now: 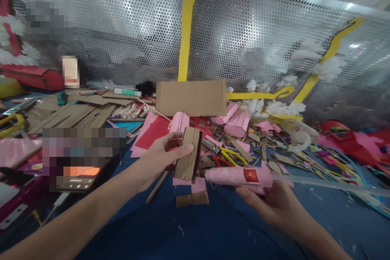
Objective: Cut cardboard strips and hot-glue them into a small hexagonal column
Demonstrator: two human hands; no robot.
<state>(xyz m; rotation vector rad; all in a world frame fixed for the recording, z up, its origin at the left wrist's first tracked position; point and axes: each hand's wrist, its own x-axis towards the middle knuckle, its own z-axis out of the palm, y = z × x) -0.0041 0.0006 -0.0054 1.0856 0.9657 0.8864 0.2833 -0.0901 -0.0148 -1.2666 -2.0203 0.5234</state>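
My left hand (170, 152) grips a narrow folded piece of cardboard (188, 150), thumb on its front face and fingers behind. To the right, my right hand (274, 205) is wrapped round a pink hot glue gun (234, 176) with a red label. Its nozzle points left, close to the cardboard's lower right edge; I cannot tell whether they touch. A long translucent glue stick (323, 182) runs out of the gun's rear. Below the held cardboard, a small cardboard strip (191, 199) lies on the blue table (183, 231) beside pink paper scraps.
Behind stand a cardboard panel (191, 98) and pink paper shapes (236, 122). Yellow-handled scissors (233, 156) lie among cardboard scraps. A lit phone (81, 174) with a cable is on the left. Perforated metal (146, 20) forms the back wall, with yellow strips (186, 28) before it.
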